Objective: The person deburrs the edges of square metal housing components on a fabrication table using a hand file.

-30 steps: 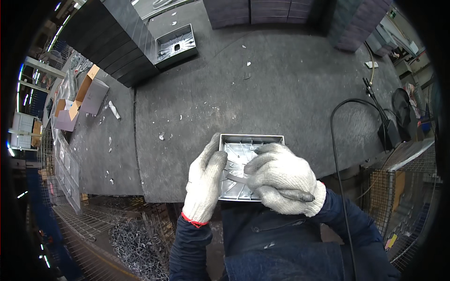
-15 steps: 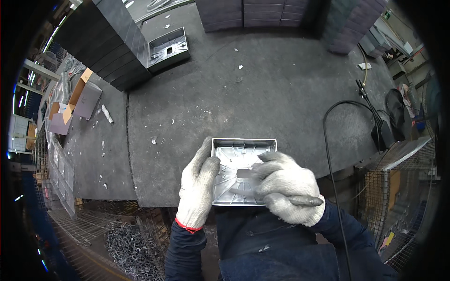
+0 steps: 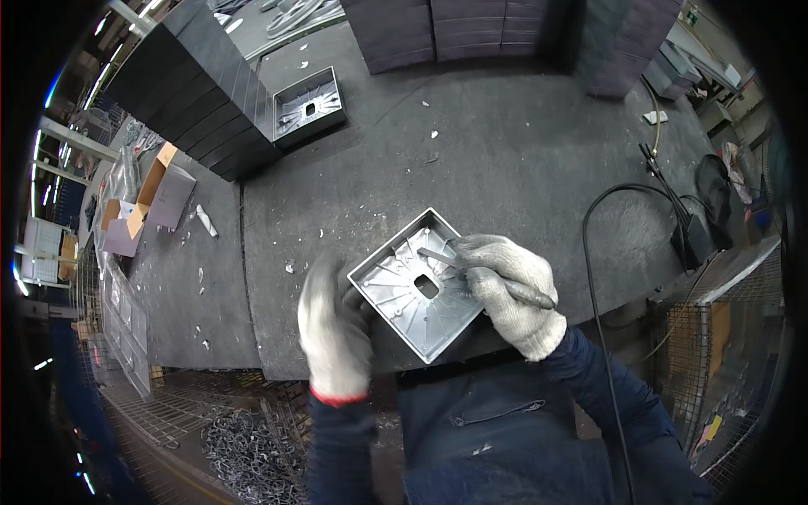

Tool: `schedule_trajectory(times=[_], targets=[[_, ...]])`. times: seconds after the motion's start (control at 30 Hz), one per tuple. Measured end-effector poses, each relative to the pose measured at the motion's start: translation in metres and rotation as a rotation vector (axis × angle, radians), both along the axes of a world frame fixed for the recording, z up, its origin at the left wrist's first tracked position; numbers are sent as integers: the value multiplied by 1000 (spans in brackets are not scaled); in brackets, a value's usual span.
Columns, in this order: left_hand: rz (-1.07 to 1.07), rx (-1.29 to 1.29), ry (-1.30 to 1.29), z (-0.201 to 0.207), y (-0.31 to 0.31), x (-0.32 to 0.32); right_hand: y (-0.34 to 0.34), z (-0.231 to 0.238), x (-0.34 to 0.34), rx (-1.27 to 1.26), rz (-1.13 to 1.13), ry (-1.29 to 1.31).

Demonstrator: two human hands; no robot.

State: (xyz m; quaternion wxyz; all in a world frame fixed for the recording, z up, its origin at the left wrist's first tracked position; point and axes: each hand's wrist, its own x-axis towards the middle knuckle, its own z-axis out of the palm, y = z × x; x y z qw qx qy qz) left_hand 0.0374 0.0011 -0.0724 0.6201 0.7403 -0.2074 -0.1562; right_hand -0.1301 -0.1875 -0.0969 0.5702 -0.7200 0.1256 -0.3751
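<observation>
Along your tabletop [image 3: 370, 168], dark stacks [image 3: 198, 105] run out of view above, a black cable [image 3: 591, 286] loops right of the metal tray [image 3: 404, 292] at the front edge, your blurred left hand's [image 3: 332, 328] grip beside it cannot be told, and your right hand [image 3: 513, 282], covering one corner, pinches a slim tool [image 3: 438, 257].

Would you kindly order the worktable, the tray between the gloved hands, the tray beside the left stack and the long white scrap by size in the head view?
1. Worktable
2. Nearer tray
3. Farther tray
4. Long white scrap
Nearness to the camera may enlarge the nearer tray.
</observation>
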Motion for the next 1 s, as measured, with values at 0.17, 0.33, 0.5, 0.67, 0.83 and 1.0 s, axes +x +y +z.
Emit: schedule_trajectory(times=[0.17, 0.33, 0.5, 0.67, 0.83, 1.0], targets=[[151, -47, 65, 4, -8, -79, 34, 25, -13, 89, -50, 130], [0, 90, 130, 9, -9, -39, 11, 57, -16, -350, 95, 213], [-76, 121, 241, 15, -7, -30, -7, 51, 30, -428, 154, 289], [-97, 118, 375, 19, -7, -23, -5, 30, 29, -265, 116, 205], [-136, 137, 377, 18, -9, -14, 5, 29, 32, -189, 24, 132], [-131, 139, 407, 14, -10, -13, 5, 34, 29, -227, 92, 195]])
